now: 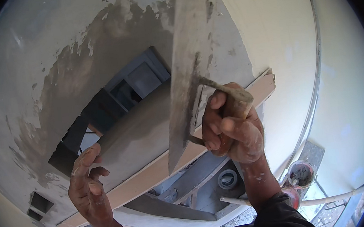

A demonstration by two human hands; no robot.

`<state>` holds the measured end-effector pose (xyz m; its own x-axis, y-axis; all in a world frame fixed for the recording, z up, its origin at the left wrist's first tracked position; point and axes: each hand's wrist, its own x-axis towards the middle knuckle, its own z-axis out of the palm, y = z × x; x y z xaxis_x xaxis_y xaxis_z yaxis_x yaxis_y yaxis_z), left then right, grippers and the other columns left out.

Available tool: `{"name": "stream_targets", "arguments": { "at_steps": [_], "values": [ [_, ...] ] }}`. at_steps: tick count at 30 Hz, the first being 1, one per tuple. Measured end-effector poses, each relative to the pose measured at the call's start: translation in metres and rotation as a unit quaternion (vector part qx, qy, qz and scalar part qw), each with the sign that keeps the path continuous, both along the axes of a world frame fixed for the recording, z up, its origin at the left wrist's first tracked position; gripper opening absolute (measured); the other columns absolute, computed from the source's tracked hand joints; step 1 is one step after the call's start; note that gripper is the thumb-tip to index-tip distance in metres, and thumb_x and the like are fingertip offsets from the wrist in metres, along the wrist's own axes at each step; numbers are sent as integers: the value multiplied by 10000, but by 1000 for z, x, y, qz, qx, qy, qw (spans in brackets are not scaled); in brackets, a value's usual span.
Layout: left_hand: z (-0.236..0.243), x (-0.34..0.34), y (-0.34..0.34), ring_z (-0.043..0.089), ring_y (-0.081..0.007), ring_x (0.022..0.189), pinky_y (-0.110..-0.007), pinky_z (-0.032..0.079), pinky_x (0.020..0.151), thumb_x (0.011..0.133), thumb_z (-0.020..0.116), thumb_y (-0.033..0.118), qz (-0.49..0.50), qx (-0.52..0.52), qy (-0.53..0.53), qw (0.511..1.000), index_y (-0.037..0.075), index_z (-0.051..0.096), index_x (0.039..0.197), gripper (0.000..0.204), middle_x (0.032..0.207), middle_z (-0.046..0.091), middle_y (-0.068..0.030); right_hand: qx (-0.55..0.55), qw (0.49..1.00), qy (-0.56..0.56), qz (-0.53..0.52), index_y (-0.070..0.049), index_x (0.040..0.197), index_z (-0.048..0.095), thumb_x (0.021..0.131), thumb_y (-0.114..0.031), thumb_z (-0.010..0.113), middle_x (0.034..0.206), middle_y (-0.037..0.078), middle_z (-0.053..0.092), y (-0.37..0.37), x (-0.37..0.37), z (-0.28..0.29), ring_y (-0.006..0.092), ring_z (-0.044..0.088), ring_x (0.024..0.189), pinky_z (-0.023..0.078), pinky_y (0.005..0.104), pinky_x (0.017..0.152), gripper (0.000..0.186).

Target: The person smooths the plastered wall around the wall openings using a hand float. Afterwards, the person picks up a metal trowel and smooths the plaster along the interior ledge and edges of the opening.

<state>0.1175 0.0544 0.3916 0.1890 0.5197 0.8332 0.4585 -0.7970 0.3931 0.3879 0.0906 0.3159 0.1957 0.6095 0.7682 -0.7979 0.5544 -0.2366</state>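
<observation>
My right hand [235, 130] grips the worn handle of a long flat plastering trowel [185, 42], whose blade stands up before the wall in the middle of the view. My left hand [91, 185], marked with plaster, is raised at lower left with its fingers loosely bent and apart, holding nothing. Behind them is the wall [125, 35], coated with grey render in patches, with a long rectangular opening [138, 74] through it. A pale board [127, 185] runs slantwise across the wall below the opening and behind the trowel.
Below the board lies a grey recessed ledge [170, 216] with a round white fitting [227, 179]. At lower right are buckets [299, 176] and pale poles [333, 198]. A small square opening [40, 202] is at lower left. A cream wall [275, 28] curves along the right.
</observation>
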Motion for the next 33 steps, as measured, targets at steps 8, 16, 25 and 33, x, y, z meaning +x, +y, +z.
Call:
{"name": "stream_targets", "arguments": {
  "at_steps": [8, 16, 25, 33],
  "values": [
    [77, 43, -16, 615, -264, 1047, -367, 498, 864, 755, 667, 706, 17, 58, 106, 993, -74, 557, 1259, 935, 1207, 592, -186, -7, 978, 85, 191, -84, 1287, 419, 911, -83, 656, 725, -19, 485, -21, -137, 5, 43, 436, 541, 360, 219, 461, 444],
    [132, 52, 3, 589, -245, 1074, -366, 441, 952, 735, 691, 697, 7, -60, 278, 959, -88, 550, 1242, 945, 1139, 593, -158, -29, 946, 217, 238, -87, 1320, 424, 875, -143, 709, 738, -17, 513, -1, -189, 39, 57, 476, 537, 387, 214, 439, 531],
    [168, 79, 35, 545, -255, 1145, -373, 386, 1009, 666, 700, 742, -34, -78, 373, 924, -70, 496, 1294, 1046, 1197, 569, -154, -15, 917, 308, 253, -110, 1358, 405, 890, -71, 642, 885, 9, 589, 8, -197, 73, 63, 499, 578, 418, 211, 464, 526],
    [178, 84, 33, 533, -251, 1150, -352, 366, 1011, 632, 689, 763, 9, -112, 400, 910, -41, 497, 1281, 1051, 1206, 559, -146, -25, 904, 315, 288, -116, 1360, 389, 890, -48, 618, 921, 15, 595, 2, -203, 83, 62, 494, 599, 442, 214, 495, 528]
  ]
}}
